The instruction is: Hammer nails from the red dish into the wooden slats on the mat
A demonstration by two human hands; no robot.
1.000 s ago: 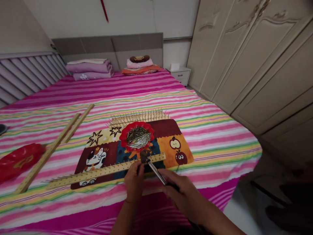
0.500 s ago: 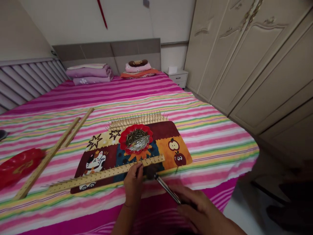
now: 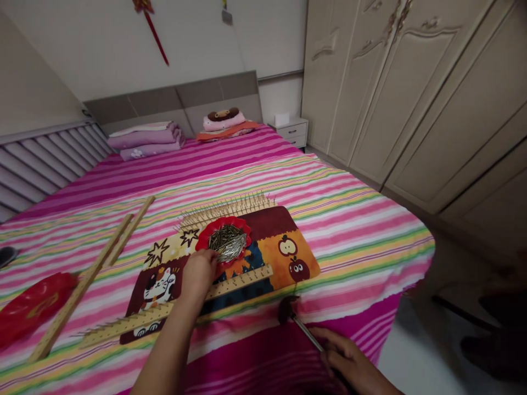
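Note:
My right hand [image 3: 343,356] is closed around the handle of a hammer [image 3: 307,329]; its dark head is over the bedspread, right of the wooden strip. My left hand [image 3: 201,267] reaches over the near left rim of a red scalloped bowl [image 3: 201,237] of nails [image 3: 228,241]. Its fingers are curled together at the nails; what they hold is hidden. Under my left forearm lies a wooden strip [image 3: 236,281] with drilled holes and a row of nails standing in it. The bowl and much of the strip rest on a patterned mat [image 3: 263,222].
Behind the bowl lie wooden strips [image 3: 230,208] bristling with nails. Two bare-looking wooden strips [image 3: 88,274] and a red tray [image 3: 37,307] are at left. Everything rests on a striped bedspread [image 3: 354,241]. Folded bedding [image 3: 148,140] sits by the headboard; a wardrobe [image 3: 370,93] stands right.
My left hand has left the wooden strip and moved up and left to the nail bowl. The hammer in my right hand has moved away from the strip, right and nearer me.

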